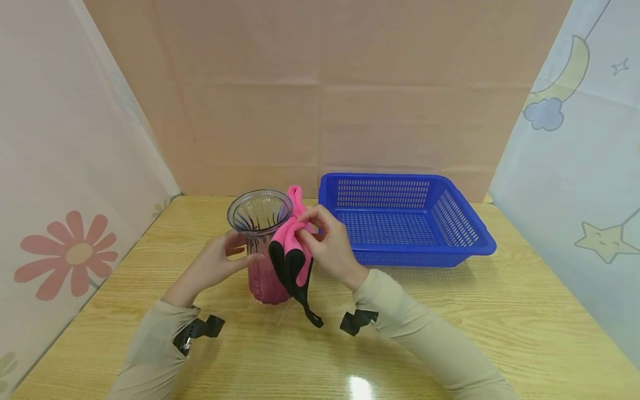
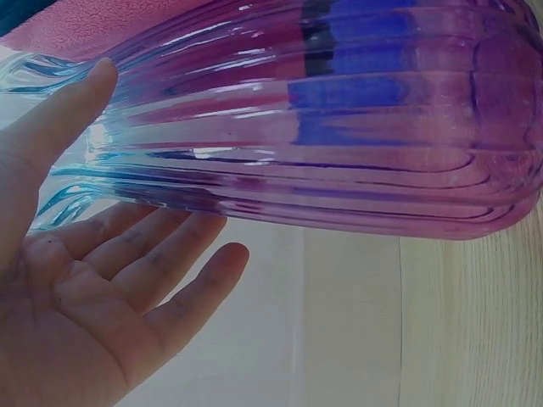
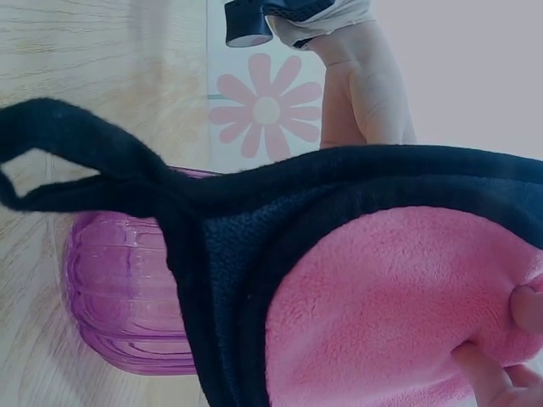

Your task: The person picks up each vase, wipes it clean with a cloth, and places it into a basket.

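A ribbed clear-to-purple glass vase [image 1: 270, 283] with a flared rim is base-down at the wooden table. My left hand [image 1: 220, 262] is round its neck from the left, thumb on the near side and fingertips against the glass on the far side, as the left wrist view shows on the vase [image 2: 382, 170]. A pink fluffy cloth [image 1: 286, 236] with black edging and a black hanging loop is bunched against the vase's right side. My right hand [image 1: 332, 241] pinches it between thumb and fingers near the rim. In the right wrist view the cloth [image 3: 365, 288] hides much of the vase.
A blue plastic basket [image 1: 410, 258] with slotted walls stands at the back right, close to my right hand. The wooden table [image 1: 280, 355] stretches to the front. Patterned sheets hang on both sides, with a plain peach one behind.
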Demonstrator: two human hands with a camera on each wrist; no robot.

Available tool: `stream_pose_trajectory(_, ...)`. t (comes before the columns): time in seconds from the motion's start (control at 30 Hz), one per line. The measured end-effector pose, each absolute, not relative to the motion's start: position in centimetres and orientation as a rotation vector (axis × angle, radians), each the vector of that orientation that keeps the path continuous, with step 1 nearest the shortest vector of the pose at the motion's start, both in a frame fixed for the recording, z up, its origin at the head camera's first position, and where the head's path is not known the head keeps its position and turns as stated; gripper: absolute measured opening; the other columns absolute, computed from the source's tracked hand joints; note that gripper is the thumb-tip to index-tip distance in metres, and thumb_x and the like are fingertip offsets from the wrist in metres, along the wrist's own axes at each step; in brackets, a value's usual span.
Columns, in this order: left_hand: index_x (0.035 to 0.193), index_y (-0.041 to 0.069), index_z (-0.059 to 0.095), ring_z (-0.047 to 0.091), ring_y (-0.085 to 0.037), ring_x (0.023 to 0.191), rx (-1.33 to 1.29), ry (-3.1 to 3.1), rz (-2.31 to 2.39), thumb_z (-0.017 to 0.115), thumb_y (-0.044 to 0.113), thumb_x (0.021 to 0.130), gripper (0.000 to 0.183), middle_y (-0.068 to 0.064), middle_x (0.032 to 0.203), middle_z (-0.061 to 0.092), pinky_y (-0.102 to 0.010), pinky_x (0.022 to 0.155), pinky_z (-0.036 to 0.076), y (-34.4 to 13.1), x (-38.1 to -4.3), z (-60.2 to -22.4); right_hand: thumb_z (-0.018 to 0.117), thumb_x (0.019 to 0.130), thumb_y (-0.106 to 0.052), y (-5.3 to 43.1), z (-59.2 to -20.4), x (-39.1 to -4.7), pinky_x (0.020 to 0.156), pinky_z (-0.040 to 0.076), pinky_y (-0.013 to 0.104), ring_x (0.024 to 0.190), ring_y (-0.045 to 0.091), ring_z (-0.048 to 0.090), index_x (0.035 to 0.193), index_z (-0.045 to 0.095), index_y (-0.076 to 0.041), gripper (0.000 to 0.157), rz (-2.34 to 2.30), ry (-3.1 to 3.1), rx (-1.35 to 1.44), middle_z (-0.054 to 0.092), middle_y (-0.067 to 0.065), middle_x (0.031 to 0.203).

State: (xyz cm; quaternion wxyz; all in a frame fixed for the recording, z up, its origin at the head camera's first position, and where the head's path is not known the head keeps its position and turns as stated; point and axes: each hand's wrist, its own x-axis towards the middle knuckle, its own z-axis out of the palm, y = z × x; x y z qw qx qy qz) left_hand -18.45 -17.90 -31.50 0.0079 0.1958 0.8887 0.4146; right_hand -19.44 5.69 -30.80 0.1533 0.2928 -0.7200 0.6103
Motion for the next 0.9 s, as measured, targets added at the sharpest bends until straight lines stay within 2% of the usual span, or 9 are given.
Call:
stream_pose_trajectory(0.23, 0.136, 0.004, 0.042, 0.053, -0.042, 0.12, 0.59, 2.767, 1.309, 0.068, 0.029, 0.085, 0.062, -0.022, 0.129, 0.056, -0.054, 0.099, 0.046, -17.83, -18.68, -31.61, 0.06, 0.083, 0.008, 5.37, -31.01, -19.41, 0.077, 0.059, 0.03, 0.107, 0.029, 0.063, 0.094, 0.055, 0.003, 0.013, 1.744, -2.106, 0.824, 0.06, 0.019, 0.098)
stream_pose_trajectory(0.6, 0.133, 0.0, 0.044, 0.055, -0.04, 0.118, 0.643, 2.777, 1.303, 0.066, 0.023, 0.088, 0.056, -0.024, 0.127, 0.057, -0.052, 0.099, 0.047, -17.82, -18.33, -31.32, 0.063, 0.081, 0.008, 5.01, -31.47, -19.24, 0.081, 0.059, 0.035, 0.106, 0.032, 0.063, 0.094, 0.057, 0.002, 0.015, 1.641, -2.158, 0.852, 0.062, 0.019, 0.099)
stream_pose_trajectory(0.77, 0.133, 0.0, 0.044, 0.055, -0.041, 0.117, 0.633, 2.78, 1.295, 0.065, 0.023, 0.088, 0.056, -0.024, 0.126, 0.057, -0.052, 0.098, 0.047, -17.77, -18.3, -31.24, 0.065, 0.082, 0.004, 5.01, -31.67, -19.28, 0.083, 0.058, 0.035, 0.103, 0.028, 0.065, 0.09, 0.057, -0.001, 0.012, 1.498, -2.194, 0.882, 0.063, 0.015, 0.093)
stream_pose_trajectory(0.9, 0.134, 0.001, 0.044, 0.054, -0.042, 0.118, 0.612, 2.77, 1.299, 0.067, 0.025, 0.087, 0.058, -0.024, 0.127, 0.057, -0.054, 0.098, 0.046, -17.78, -18.4, -31.36, 0.066, 0.082, 0.001, 5.02, -31.7, -19.23, 0.082, 0.058, 0.031, 0.097, 0.023, 0.066, 0.089, 0.057, -0.003, 0.012, 1.413, -2.23, 0.907, 0.065, 0.012, 0.09)
